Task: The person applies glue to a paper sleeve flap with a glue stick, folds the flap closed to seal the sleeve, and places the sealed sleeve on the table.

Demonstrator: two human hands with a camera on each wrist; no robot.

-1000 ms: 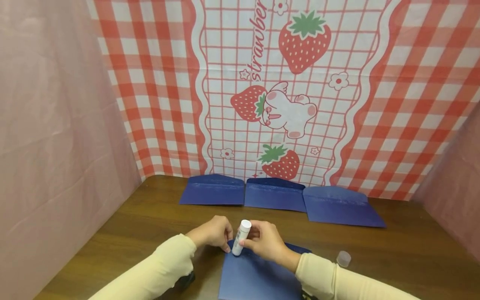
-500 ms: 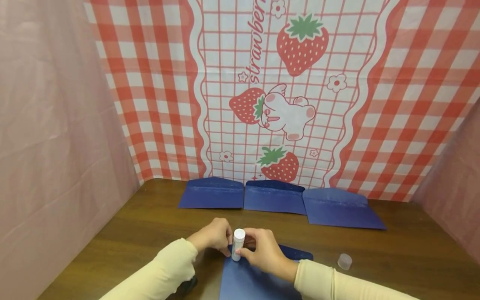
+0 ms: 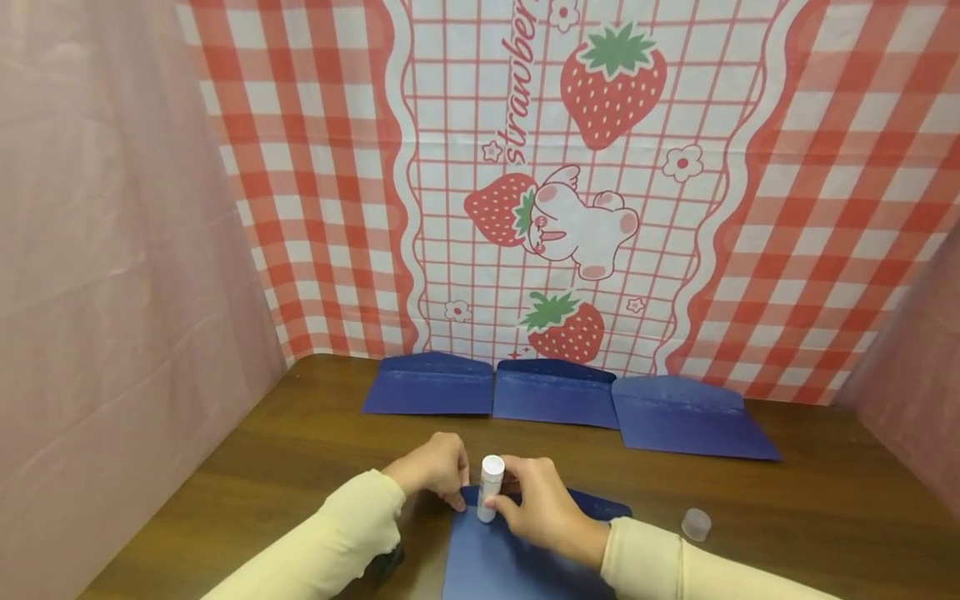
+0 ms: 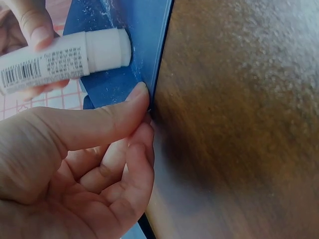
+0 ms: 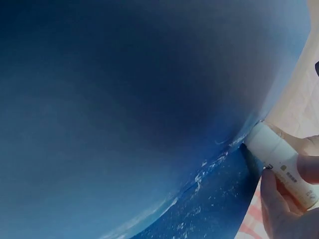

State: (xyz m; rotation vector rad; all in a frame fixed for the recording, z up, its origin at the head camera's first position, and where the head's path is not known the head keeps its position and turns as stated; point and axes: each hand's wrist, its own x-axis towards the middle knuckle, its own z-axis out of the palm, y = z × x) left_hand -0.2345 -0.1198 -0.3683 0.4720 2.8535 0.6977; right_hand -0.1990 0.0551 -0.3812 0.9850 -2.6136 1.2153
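My right hand (image 3: 543, 504) holds a white glue stick (image 3: 491, 490) between thumb and fingers, nearly upright over the left end of a blue envelope (image 3: 517, 558). In the left wrist view the glue stick's end (image 4: 110, 49) meets the envelope by the fold of its raised flap. White glue smears (image 5: 199, 177) run along that fold in the right wrist view. My left hand (image 3: 442, 471) pinches the envelope's corner, thumb (image 4: 137, 97) on top and its other fingers curled below. The envelope's near part runs out of the head view.
Three more blue envelopes with raised flaps, left (image 3: 429, 392), middle (image 3: 555, 402) and right (image 3: 693, 425), lie along the table's back edge. A translucent cap (image 3: 697, 524) sits right of the working envelope. A strawberry-print cloth (image 3: 570, 208) hangs behind.
The glue stick has gone from tilted to more upright and shifted slightly right along the fold. My left hand keeps its pinch on the corner.
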